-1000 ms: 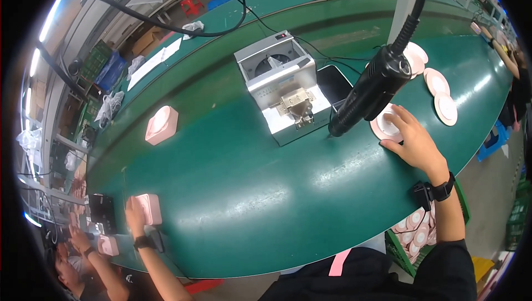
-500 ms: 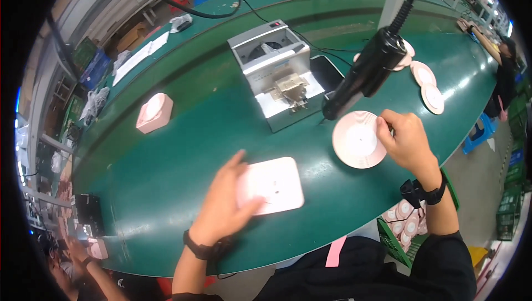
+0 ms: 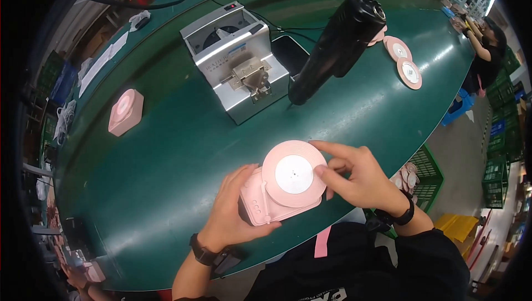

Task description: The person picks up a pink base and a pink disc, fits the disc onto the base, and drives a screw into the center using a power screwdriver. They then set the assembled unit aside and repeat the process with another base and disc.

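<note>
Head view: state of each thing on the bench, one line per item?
pink box: on the green table, gripped by left hand.
round pink disc: lying on the box, right hand fingertips on it.
second pink box: on the table, untouched.
two discs: flat, far right.
black hanging tool: hanging, unheld.

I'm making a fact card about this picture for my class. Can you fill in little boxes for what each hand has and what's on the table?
left hand: holds pink box from its left side
right hand: sets round pink disc on the box
table: green
behind: grey machine, hanging black tool
far left: second pink box
far right: two more discs
</note>
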`<state>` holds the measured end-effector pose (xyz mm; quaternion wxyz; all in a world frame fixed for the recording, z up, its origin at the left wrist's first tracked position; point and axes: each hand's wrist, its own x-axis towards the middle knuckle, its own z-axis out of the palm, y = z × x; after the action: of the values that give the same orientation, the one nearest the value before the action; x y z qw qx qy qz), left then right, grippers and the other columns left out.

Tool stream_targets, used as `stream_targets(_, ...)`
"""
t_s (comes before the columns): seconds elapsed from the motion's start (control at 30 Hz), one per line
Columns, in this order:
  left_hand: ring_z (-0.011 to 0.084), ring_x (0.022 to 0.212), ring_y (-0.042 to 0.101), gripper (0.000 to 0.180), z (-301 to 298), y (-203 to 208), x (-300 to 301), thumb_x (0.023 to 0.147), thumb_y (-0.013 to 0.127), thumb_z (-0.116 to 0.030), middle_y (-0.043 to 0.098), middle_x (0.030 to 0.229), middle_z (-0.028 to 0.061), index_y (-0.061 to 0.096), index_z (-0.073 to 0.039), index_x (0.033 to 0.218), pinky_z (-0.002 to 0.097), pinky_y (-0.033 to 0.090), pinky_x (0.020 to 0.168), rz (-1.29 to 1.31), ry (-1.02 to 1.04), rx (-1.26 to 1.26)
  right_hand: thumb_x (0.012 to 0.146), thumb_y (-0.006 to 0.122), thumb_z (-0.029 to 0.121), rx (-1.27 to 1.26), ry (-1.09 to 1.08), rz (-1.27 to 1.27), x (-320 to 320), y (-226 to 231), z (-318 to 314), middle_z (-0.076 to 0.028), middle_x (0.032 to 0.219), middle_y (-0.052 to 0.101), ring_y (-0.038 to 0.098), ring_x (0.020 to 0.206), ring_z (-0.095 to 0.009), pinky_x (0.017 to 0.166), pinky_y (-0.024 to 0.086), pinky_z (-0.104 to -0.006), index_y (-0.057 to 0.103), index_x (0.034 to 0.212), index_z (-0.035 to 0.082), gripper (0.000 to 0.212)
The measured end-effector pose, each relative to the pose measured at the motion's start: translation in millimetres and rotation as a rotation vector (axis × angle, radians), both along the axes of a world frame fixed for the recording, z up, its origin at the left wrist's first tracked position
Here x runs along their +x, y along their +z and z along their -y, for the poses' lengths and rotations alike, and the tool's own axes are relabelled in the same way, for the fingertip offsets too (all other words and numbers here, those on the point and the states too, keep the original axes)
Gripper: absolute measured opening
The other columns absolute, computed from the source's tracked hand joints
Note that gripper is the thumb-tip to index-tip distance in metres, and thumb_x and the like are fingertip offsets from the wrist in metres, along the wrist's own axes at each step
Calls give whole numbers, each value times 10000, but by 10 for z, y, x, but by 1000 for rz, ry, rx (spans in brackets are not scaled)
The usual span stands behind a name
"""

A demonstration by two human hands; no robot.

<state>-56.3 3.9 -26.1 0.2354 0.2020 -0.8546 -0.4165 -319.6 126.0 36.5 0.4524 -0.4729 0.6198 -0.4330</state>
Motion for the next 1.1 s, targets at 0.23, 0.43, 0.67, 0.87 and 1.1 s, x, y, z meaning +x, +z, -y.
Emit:
stream_targets(0.23, 403, 1338, 511, 1084, 19, -45, 76, 577, 979, -266, 519, 1441, 237, 447, 9, 1481, 479, 416, 1125, -6, 76, 10, 979, 635, 38, 74, 182, 50, -5, -57, 42, -80, 755, 729, 691, 634, -126, 683, 562, -271, 423, 1517, -69, 588)
stream_targets(0.43, 406, 1357, 494, 1080, 32, -36, 69, 582, 979, -265, 492, 1468, 242, 446, 4, 1481, 485, 415, 1129, -1, 62, 8, 922, 720, 77, -73, 160, -278, 38, -170, 100, -101, 820, 716, 706, 711, -185, 705, 563, -292, 541, 1460, 14, 571)
stream_targets(0.67, 440, 1324, 515, 987, 86, 126, 131, 606, 964, -302, 502, 1459, 251, 500, -25, 1433, 501, 432, 1113, 61, 28, -89, 749, 885, 298, -520, 239, -844, -6, -174, 133, -142, 1323, 633, 636, 1170, -294, 916, 554, -393, 669, 1292, 64, 629)
stream_targets(0.87, 444, 1294, 536, 929, 152, 177, 227, 626, 951, -338, 545, 1429, 230, 533, -33, 1397, 532, 420, 1119, 120, 3, -152, 786, 866, 248, -608, 353, -565, -298, -158, 42, -96, 992, 755, 719, 995, -294, 922, 551, -418, 727, 964, 51, 300)
stream_targets(1.1, 434, 1281, 544, 842, 137, 102, 245, 623, 960, -342, 546, 1430, 225, 539, -54, 1293, 544, 403, 1132, 69, 27, -118, 1032, 571, 227, -805, -370, -175, -544, -61, 670, -170, 1220, 636, 613, 1193, -266, 1039, 466, -396, 488, 1338, -27, 406)
